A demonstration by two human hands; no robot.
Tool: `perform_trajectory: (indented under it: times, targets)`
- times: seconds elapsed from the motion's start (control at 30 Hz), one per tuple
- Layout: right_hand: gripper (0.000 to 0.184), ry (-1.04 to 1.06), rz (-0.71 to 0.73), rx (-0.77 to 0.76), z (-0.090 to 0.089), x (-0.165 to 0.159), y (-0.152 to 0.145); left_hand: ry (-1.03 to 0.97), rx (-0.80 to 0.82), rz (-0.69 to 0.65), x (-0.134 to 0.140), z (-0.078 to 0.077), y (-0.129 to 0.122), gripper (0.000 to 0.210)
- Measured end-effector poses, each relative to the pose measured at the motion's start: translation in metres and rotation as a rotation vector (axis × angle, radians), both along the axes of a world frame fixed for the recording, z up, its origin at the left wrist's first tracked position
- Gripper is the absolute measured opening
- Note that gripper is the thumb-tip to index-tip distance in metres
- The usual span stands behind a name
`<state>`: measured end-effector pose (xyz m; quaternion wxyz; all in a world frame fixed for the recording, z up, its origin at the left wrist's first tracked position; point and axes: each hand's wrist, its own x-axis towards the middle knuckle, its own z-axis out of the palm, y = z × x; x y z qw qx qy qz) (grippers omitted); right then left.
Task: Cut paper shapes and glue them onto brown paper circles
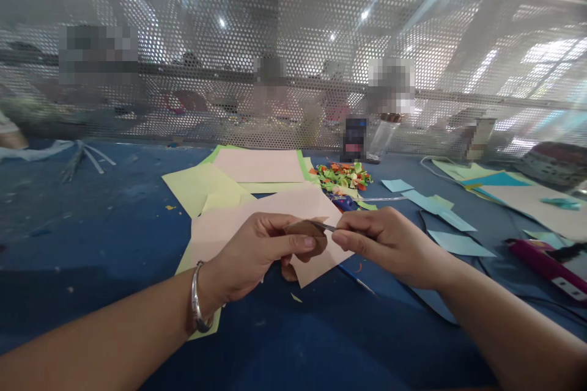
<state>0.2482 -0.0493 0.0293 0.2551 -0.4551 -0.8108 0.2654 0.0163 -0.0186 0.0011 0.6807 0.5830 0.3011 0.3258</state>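
My left hand (257,250), with a silver bangle on its wrist, pinches a curved piece of brown paper (305,232) between thumb and fingers. My right hand (389,244) closes on a slim pointed metal tool (326,226), perhaps tweezers. The tool's tip meets the upper edge of the brown paper; most of its length is hidden in my fingers. Under both hands lie sheets of pale pink paper (215,226). A thin blue stick with a pale tip (358,280) rests on the blue table just below.
Yellow paper (202,183) lies behind the hands, beside a pile of orange and green paper curls (343,177). Light blue strips (458,243) and a magenta power strip (545,263) with cables are at right. A perforated metal screen (206,85) stands behind. Another person's hand (13,137) shows far left.
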Motion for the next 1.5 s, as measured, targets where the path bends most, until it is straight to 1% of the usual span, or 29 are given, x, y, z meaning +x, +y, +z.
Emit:
perform_trajectory:
  times: [0.23,0.4,0.47,0.5,0.57,0.67,0.77,0.83,0.97,1.07,1.17,1.3,1.4,1.5]
  targets:
    - [0.04,0.018,0.011,-0.002,-0.005,-0.001,0.001,0.021,0.007,-0.041,0.0,-0.001,0.001,0.016]
    - [0.044,0.066,-0.056,-0.007,-0.008,-0.002,0.006,0.001,0.017,0.03,-0.001,-0.001,0.005,0.012]
    - [0.046,0.089,-0.089,-0.02,-0.011,-0.003,0.009,-0.008,0.004,0.023,-0.001,-0.001,0.005,0.007]
    - [0.045,0.112,-0.101,-0.026,-0.013,-0.004,0.011,-0.005,0.001,0.006,0.0,-0.001,0.005,0.008]
    - [0.043,0.171,-0.103,-0.044,-0.017,-0.006,0.014,0.038,0.017,-0.028,0.001,-0.001,0.003,0.013]
    - [0.035,0.24,-0.059,-0.085,-0.021,-0.011,0.015,0.118,0.08,-0.052,0.002,-0.001,0.0,0.014]
    - [0.026,0.252,-0.027,-0.117,-0.022,-0.018,0.013,0.138,0.123,-0.08,0.003,-0.001,-0.002,0.014]
    - [0.021,0.249,-0.02,-0.106,-0.021,-0.021,0.011,0.154,0.112,-0.083,0.003,-0.001,-0.003,0.015]
    - [0.02,0.283,-0.036,-0.06,-0.025,-0.022,0.013,0.158,0.045,-0.001,0.005,-0.002,-0.004,0.023]
    - [0.023,0.353,-0.053,-0.049,-0.029,-0.021,0.015,0.084,0.016,0.067,0.005,-0.003,-0.006,0.03]
    - [0.024,0.395,-0.064,-0.03,-0.03,-0.022,0.015,0.02,0.017,0.086,0.006,-0.002,-0.008,0.031]
    - [0.027,0.398,-0.089,0.0,-0.027,-0.022,0.015,-0.02,0.079,0.106,0.004,0.001,-0.008,0.025]
    - [0.031,0.404,-0.077,-0.04,-0.027,-0.021,0.014,-0.005,0.149,0.128,0.002,0.002,-0.005,0.022]
    - [0.035,0.387,-0.068,-0.069,-0.027,-0.019,0.013,0.005,0.186,0.126,0.0,0.002,-0.004,0.02]
